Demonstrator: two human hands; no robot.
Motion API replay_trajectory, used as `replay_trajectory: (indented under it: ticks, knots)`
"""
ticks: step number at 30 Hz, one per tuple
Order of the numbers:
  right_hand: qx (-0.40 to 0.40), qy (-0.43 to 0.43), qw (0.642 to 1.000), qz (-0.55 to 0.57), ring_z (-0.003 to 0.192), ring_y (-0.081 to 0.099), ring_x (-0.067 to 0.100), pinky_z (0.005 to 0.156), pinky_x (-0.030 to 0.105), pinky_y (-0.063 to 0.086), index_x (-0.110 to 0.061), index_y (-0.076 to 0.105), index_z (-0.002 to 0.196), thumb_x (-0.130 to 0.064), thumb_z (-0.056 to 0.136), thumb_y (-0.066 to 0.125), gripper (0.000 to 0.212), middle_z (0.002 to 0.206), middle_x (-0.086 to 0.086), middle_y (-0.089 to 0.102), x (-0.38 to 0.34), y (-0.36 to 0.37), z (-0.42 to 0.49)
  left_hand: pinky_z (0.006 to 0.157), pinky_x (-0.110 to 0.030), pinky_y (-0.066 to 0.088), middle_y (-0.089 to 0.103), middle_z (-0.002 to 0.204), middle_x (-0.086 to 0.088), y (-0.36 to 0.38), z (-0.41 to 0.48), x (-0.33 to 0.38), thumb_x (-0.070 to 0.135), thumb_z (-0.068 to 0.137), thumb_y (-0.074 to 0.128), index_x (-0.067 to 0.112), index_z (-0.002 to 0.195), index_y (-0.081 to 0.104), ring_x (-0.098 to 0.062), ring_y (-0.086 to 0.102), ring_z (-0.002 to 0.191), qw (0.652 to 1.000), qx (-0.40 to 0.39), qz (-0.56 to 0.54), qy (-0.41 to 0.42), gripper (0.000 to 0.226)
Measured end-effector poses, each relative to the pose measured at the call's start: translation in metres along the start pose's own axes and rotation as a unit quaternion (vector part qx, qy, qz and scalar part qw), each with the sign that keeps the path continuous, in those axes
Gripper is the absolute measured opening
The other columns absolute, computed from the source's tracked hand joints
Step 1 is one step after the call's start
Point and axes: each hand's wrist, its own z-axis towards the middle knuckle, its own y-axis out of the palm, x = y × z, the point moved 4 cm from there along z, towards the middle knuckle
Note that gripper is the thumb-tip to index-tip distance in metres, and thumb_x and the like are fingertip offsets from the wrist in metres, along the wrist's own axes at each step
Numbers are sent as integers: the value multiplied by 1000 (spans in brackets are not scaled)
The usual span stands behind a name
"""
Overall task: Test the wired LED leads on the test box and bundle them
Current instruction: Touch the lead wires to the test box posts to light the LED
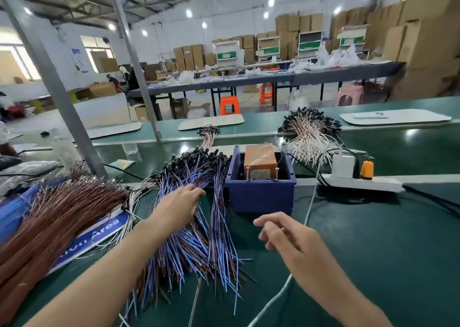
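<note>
A loose pile of blue-and-brown wired LED leads (196, 229) with black heads lies on the green bench. My left hand (178, 207) reaches into the pile, its fingertips among the wires near the black heads. Whether it pinches a lead, I cannot tell. My right hand (286, 237) hovers above the bench in front of the test box, fingers loosely curled and holding nothing. The test box (261, 194) is a dark blue bin holding an orange unit (260, 161) with two upright metal pins on its front edge.
A heap of brown leads (57, 212) lies at the left over a blue sign (99, 234). White-wired leads (311, 137) are piled behind the box. A white power strip (361, 182) with plugs sits at the right. A white cable (308, 212) crosses the bench.
</note>
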Motion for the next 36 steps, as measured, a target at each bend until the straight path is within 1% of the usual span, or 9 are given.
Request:
replay_trajectory:
  ticks: [5,9,14,20,22,24,26,31,36]
  knots:
    - [-93,91,989,-76,72,62,10,67,24,49,-42,64,115,-37,105,47,20,88,-14,69,41,31,54,85,-41,53,65,123,-4,25,41,20,31,106,44,21,130,55,-27,63,110,994,-100,37,-14,28]
    - [-153,132,969,-140,92,63,8,84,34,54,-37,57,131,-44,104,45,30,108,-17,64,64,57,79,77,-40,48,66,115,-15,48,59,13,33,104,50,13,114,50,-35,63,100,984,-95,-81,-130,22]
    - [-164,128,960,-185,98,61,14,86,37,52,-39,51,136,-46,103,42,36,116,-14,61,76,77,91,88,-37,51,65,122,-18,54,61,-1,23,103,52,3,124,53,-35,62,107,953,-106,-193,-208,29]
    - [-123,91,966,-210,93,61,7,80,32,53,-40,53,132,-42,106,42,28,114,-17,60,72,82,101,60,-32,39,61,105,-9,1,31,-32,29,104,48,10,107,57,-23,55,81,974,98,28,-200,21]
    - [-128,66,969,-199,82,59,4,70,27,50,-38,55,131,-40,106,41,28,114,-17,60,60,93,105,64,-36,39,58,107,-15,-3,18,-55,21,103,49,4,106,53,-29,55,82,958,58,14,-281,18]
    - [-136,51,972,-183,91,60,5,78,30,52,-37,56,132,-39,107,42,29,119,-17,61,49,105,108,66,-39,39,61,99,-17,3,11,-69,10,102,47,4,86,49,-32,54,78,948,-4,-4,-317,17]
    - [-133,49,976,-165,98,62,7,87,34,54,-36,57,131,-38,107,43,28,122,-16,62,42,111,112,66,-37,40,57,82,-13,6,9,-74,8,102,45,8,71,42,-31,53,73,946,-25,-42,-321,31]
    - [-119,63,986,-94,51,50,2,55,24,43,-33,60,125,-33,106,45,24,92,-11,65,41,116,116,54,-25,41,47,56,-2,-5,13,-77,25,104,45,11,64,46,-18,46,46,904,-54,-275,-323,42]
    - [-107,74,992,-1,68,56,20,60,35,43,-39,61,112,-32,107,44,20,83,-6,62,26,114,122,50,-23,44,53,69,-3,-64,12,-69,28,105,45,8,83,54,-12,48,53,845,100,-453,-266,31]
